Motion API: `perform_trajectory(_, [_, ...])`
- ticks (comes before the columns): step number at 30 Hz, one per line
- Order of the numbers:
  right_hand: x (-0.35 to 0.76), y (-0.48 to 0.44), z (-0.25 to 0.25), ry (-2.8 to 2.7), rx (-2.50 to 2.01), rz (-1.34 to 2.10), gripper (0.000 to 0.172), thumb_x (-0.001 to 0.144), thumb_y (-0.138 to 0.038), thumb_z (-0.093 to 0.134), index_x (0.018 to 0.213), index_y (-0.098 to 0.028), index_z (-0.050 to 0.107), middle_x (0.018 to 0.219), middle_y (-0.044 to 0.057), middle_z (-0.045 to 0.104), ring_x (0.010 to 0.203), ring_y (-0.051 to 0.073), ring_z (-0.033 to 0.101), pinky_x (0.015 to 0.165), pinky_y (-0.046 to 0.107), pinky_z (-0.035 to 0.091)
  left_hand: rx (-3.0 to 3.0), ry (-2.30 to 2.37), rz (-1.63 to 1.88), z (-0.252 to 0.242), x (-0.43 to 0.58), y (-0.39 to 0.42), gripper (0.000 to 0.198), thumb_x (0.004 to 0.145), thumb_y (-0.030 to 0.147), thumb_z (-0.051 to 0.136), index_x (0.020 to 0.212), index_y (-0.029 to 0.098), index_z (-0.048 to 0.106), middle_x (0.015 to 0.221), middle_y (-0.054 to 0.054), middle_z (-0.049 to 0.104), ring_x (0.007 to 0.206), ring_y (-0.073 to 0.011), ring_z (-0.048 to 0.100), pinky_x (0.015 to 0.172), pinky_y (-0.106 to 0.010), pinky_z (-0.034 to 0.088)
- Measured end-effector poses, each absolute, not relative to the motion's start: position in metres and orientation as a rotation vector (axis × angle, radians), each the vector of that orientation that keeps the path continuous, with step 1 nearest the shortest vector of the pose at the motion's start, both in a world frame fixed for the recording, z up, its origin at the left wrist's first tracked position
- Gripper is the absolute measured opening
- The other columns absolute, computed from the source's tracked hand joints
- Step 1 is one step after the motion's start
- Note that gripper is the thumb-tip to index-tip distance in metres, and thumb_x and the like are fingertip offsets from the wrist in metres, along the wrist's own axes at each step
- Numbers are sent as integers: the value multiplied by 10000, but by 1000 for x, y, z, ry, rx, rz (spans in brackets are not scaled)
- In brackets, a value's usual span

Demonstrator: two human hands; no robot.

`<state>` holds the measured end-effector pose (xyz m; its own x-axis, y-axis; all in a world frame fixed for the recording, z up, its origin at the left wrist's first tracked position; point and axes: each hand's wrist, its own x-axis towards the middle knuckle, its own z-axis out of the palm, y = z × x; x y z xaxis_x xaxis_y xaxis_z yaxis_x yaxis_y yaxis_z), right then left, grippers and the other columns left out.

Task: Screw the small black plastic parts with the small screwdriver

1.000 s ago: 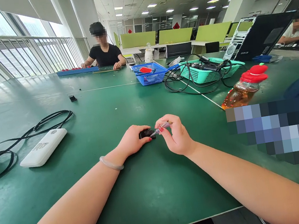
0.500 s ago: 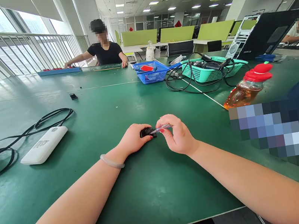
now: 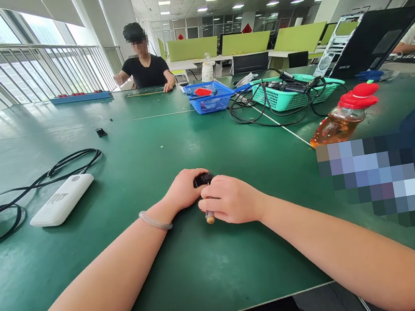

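Before me on the green table (image 3: 180,280), my left hand (image 3: 183,188) is closed around a small black block (image 3: 202,179), thumb on the near side. Small light spots show on the block's top; its kind is unclear. My right hand (image 3: 236,198) grips a slim screwdriver (image 3: 210,217), whose handle end sticks out below the curled fingers, toward me. The screwdriver's tip is hidden behind the fingers, close to the block, so I cannot tell whether they touch.
Left lies a white power bank (image 3: 63,200) with a black cable (image 3: 48,173). Farther off are a small black piece (image 3: 101,132), a blue basket (image 3: 209,104) and a green basket (image 3: 281,103) with cables. A red-capped bottle (image 3: 338,124) lies right. Another person (image 3: 147,70) sits opposite.
My right hand has turned and moved slightly left and down, swinging the screwdriver's handle from pointing right to pointing toward me. The person opposite has drawn an arm back from the blue tray.
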<state>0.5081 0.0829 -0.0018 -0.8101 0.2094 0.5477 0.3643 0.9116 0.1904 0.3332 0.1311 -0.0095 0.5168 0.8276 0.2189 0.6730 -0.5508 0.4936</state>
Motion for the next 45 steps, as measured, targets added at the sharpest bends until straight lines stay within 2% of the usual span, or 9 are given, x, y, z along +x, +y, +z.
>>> perform_trajectory(4, [506,86,-7,-2571,-406,-352,72,853,-205,544,821,-205,607,786,16,602,667,141,447,725,307,397,2418,1263,616,-9,334,131,409,748,219,561,1147,216,654,1140,-41,693,1033,-231,623,924,-356,500])
perform_trajectory(10, [507,87,-7,-2315,-438,-261,103,854,-146,504,870,-218,575,818,7,653,770,151,558,902,363,422,2407,1239,598,-5,335,129,395,754,227,583,1144,223,643,1122,-38,699,1010,-231,635,927,-368,492])
perform_trajectory(13, [514,91,-4,-2042,-603,-140,102,864,-159,506,911,-223,570,862,22,670,815,164,597,833,344,460,2368,1280,608,-6,335,130,466,765,279,623,1225,218,585,1122,-53,694,1009,-238,635,918,-375,495])
perform_trajectory(16, [524,98,-5,-1810,-843,-17,53,869,-241,545,884,-219,591,821,20,659,749,167,601,759,333,470,2379,1296,607,-8,333,131,480,769,309,645,1235,217,574,1120,-59,690,1011,-240,632,919,-373,493])
perform_trajectory(19, [533,109,-9,-1620,-1017,245,161,870,-355,555,808,-212,600,801,17,647,679,150,572,691,310,469,2400,1289,593,-9,331,132,453,774,323,643,1214,230,591,1117,-54,688,1008,-242,630,909,-366,500])
perform_trajectory(25, [541,123,-20,-1378,-1071,626,300,826,-507,593,837,-207,604,657,-25,549,578,114,485,580,265,431,2409,1273,584,-10,330,133,428,780,327,633,1197,237,605,1131,-48,683,1021,-245,623,919,-364,498])
perform_trajectory(34, [535,114,-14,-1408,-944,703,324,808,-527,616,800,-204,581,666,-23,551,600,113,523,622,291,483,2395,1271,586,-12,330,135,448,781,342,626,1215,239,591,1138,-48,677,1030,-250,616,922,-374,496])
perform_trajectory(40, [537,121,-16,-1265,-876,872,320,765,-509,674,796,-206,574,586,-42,549,565,116,532,607,303,506,2397,1267,575,-12,330,135,450,778,341,624,1214,234,589,1132,-53,676,1020,-249,617,912,-371,499])
perform_trajectory(45, [540,127,-19,-1152,-871,940,346,736,-531,684,809,-211,573,600,-44,568,562,120,550,607,317,517,2396,1264,582,-11,330,135,459,773,337,625,1215,221,586,1112,-62,678,998,-248,629,893,-365,508])
